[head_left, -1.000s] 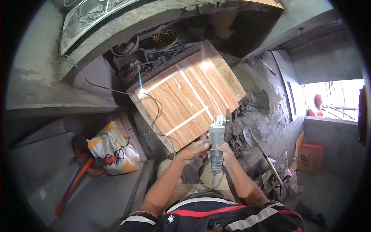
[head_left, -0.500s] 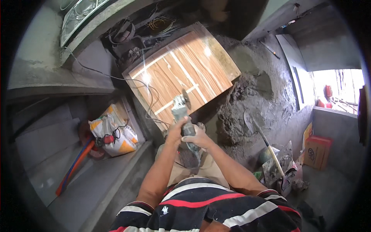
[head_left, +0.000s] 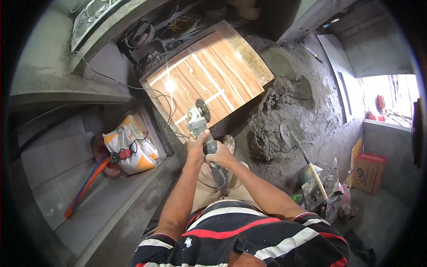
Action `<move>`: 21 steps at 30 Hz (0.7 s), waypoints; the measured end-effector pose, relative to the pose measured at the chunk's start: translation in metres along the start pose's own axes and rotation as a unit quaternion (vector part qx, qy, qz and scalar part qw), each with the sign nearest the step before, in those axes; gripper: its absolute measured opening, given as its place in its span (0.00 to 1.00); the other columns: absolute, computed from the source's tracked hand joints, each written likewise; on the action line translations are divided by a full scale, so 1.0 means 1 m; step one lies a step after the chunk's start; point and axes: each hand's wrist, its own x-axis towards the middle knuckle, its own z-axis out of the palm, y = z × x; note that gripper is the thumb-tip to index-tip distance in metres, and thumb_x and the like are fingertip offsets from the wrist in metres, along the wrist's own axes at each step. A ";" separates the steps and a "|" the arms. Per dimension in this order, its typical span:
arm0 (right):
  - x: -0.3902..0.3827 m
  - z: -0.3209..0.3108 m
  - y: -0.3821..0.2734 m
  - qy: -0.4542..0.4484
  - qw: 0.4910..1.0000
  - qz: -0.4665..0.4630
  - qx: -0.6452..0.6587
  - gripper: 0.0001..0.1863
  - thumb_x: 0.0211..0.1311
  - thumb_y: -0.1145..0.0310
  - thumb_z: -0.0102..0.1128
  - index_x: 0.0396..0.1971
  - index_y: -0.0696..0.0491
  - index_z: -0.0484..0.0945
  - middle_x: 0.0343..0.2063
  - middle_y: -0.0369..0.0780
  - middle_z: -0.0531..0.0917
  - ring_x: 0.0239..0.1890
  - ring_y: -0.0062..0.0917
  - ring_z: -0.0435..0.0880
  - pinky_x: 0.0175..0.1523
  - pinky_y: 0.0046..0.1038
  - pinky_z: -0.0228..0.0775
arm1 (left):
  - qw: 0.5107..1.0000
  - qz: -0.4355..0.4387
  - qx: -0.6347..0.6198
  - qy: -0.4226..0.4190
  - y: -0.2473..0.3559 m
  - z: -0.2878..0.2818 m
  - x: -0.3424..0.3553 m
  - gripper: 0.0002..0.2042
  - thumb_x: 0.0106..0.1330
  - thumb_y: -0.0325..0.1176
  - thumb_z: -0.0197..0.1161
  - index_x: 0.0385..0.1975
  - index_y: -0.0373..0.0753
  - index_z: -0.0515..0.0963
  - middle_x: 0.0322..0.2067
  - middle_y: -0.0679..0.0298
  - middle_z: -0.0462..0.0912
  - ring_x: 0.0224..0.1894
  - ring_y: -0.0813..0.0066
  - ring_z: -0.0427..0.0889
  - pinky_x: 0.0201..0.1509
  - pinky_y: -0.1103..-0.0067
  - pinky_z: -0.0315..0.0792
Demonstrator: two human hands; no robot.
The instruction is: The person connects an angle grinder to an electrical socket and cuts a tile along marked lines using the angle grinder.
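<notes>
Between left hand (head_left: 195,149) and right hand (head_left: 223,155), grinder (head_left: 210,144)

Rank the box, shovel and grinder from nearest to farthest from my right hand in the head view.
1. Grinder: held in your right hand.
2. Shovel: off to the right.
3. Box: farther right, past the shovel.

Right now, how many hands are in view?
2: the left hand on the left side of the grinder, nearer the disc; the right hand on the right side, farther back. No other hand shows.
</notes>
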 end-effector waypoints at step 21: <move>-0.054 -0.023 -0.070 -0.081 0.958 0.030 0.272 0.17 0.61 0.72 0.70 0.49 0.57 0.82 0.38 0.42 0.88 0.34 0.31 0.90 0.43 0.34 0.86 | 0.950 -0.108 -0.169 -0.239 0.026 -0.010 -0.022 0.20 0.77 0.47 0.65 0.60 0.42 0.79 0.50 0.67 0.85 0.51 0.74 0.83 0.54 0.72 0.79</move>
